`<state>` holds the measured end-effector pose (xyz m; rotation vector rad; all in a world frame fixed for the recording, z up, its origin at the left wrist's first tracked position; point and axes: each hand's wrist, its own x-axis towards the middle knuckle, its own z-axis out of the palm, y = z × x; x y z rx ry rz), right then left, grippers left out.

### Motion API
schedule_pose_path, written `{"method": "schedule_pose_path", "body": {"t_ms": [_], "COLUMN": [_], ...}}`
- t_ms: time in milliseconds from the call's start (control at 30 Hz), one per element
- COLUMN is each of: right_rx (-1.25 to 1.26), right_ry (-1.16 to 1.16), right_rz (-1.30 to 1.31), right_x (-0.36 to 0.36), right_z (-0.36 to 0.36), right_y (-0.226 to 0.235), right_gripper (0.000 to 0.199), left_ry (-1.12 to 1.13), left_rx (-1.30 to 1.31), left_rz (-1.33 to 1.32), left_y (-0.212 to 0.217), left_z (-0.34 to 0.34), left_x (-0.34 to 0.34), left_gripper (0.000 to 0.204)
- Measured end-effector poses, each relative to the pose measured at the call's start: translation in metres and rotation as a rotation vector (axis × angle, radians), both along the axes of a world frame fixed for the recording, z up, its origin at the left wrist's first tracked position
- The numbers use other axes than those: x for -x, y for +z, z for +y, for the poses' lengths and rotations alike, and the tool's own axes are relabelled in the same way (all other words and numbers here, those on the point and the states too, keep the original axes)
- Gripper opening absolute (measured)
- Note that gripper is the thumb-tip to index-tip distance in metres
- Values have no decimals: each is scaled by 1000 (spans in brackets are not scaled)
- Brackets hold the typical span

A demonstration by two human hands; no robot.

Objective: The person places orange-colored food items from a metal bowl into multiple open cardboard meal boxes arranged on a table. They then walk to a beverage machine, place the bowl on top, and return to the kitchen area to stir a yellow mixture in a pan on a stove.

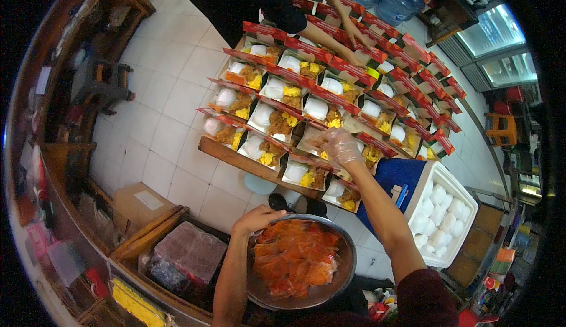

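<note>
My left hand [259, 218] is closed on the rim of a round metal bowl [348, 262] held close to my body. Inside lie many clear packets of orange-red sauce [298, 259]. My right hand [342, 147], in a clear plastic glove, reaches over an open meal box at the table's near side. Its fingers are drawn together and point down into the box; whatever they hold is hidden. The open boxes around it [265, 118] have red lids standing up, with white wrapped rounds, brown fried pieces and yellow scrambled-egg-like food inside.
Rows of boxes cover the wooden table [236, 161]. Across it, another person's hands [356, 38] work among the lids. At right, a white foam box [457, 181] of white rounds stands by a blue surface [386, 177]. A cardboard box [138, 206] is at left.
</note>
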<state>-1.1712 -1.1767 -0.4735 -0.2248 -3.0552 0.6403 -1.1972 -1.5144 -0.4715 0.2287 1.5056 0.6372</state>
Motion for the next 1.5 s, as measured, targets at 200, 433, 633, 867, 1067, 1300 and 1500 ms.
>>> {"method": "schedule_pose_path", "body": {"t_ms": [200,433,633,867,1067,1300,1500], "right_rx": [-68,-248,185,489,-452,932,607], "right_ry": [49,227,-325,401,668,251,625], "right_rz": [-431,-445,107,-869,-151,-291,-764], "right_x": [24,46,0,-101,-212,-192,-179], "right_z": [-16,-24,-66,-234,-322,-290,-300], "right_y": [-62,-86,52,51,-27,6,26], "right_gripper": [20,25,21,32,27,26,38], "left_ry": [-24,-8,48,32,50,61,99], "left_rx": [-6,-105,-97,-91,-123,-97,-160], "left_rz": [34,110,52,62,61,-5,72], "left_y": [12,9,-11,-20,-21,-23,-14], "left_z": [12,8,-4,10,1,-2,10], "left_x": [1,4,6,9,11,14,15], "left_gripper": [57,56,61,71,66,68,68]}}
